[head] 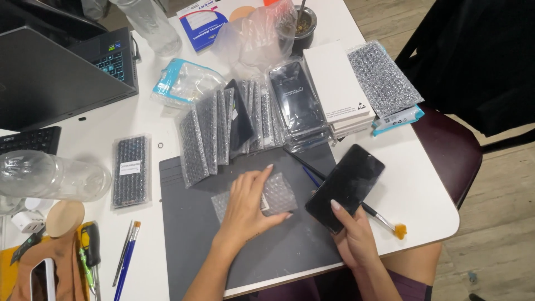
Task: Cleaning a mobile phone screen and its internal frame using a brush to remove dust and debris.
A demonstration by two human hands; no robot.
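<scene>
On the grey work mat (184, 223), left hand (245, 209) pressing flat, fingers spread, on a small bubble-wrap pouch (277, 195). Just beside it, right hand (354, 237) gripping a black phone screen (345, 187) by its lower end, thumb on the glass, tilting it above the mat's right edge. Lying under that screen, a thin brush with an orange tip (399, 229). Beyond the mat, leaning in a fanned row, bubble-wrapped screens (214, 134), with stacked white boxes (337, 89) to their right
</scene>
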